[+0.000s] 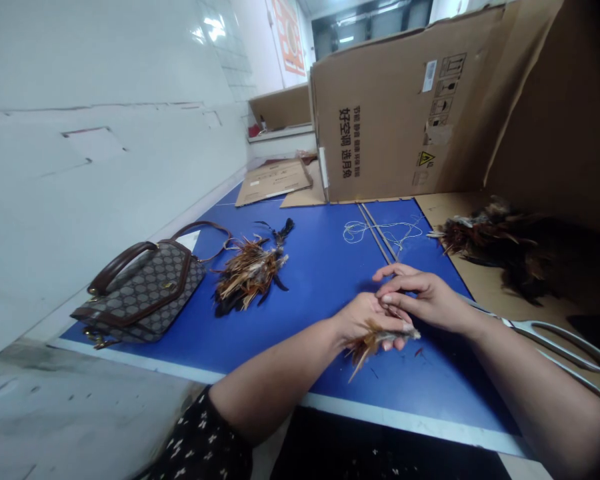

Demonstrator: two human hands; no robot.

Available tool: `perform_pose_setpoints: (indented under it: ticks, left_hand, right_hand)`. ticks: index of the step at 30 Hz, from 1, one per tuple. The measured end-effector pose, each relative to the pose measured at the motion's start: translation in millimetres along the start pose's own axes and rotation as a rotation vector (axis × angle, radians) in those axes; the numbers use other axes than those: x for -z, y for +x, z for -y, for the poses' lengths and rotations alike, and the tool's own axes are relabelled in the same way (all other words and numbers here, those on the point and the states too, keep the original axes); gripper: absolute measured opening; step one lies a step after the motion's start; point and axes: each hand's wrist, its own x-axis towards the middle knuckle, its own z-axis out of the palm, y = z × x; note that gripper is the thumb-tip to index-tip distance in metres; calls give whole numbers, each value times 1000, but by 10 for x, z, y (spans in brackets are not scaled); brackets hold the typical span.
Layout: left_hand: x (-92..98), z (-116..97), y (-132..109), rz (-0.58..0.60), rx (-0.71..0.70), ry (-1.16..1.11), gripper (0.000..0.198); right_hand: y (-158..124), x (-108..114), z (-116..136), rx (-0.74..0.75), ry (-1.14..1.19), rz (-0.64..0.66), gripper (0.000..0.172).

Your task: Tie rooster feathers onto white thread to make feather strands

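Observation:
My left hand [363,315] is closed around a small bunch of brown feathers [364,345], whose pale quill ends stick out to the right. Against it, my right hand [425,300] has its thumb and fingers drawn together at the left hand's fingers. Whatever lies in that pinch is too small or hidden to make out. To the left on the blue table [315,260] lies a loose heap of brown and black feathers [253,273]. Large scissors [555,333] rest partly beneath my right forearm.
A patterned handbag [150,293] stands at the left. Beyond my hands are two thin sticks [379,233] and tangled pale thread [357,231]. A big cardboard box [390,127] rises behind; more dark feathers [500,243] lie on cardboard at right.

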Motion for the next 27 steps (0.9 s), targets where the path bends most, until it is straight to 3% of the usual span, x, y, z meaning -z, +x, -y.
perform_pose_setpoints:
  ticks: [2,4,6,14,18,27]
  left_hand:
    - [-15,14,1,-23,-60,-17,39]
    - [0,29,20,-120,-194,-59,40]
    - [29,40,47,-223,-333,-76,41]
    - [21,60,120,-456,-675,-51,39]
    - [23,93,148,-505,-796,36,35]
    - [9,70,111,-594,-923,180,25]
  right_hand:
    - [4,-80,-17,-2,-85,-151,27]
    - [-13,-108,-22,-38,-153,-346,27]
    - [-40,-100,6,-93,-146,-422,27]
    - [-64,-184,133,-187,151,-184,33]
    - [-53,-232,86,-194,227,-211,32]
    - [-20,-203,77,-260,308,-218,33]
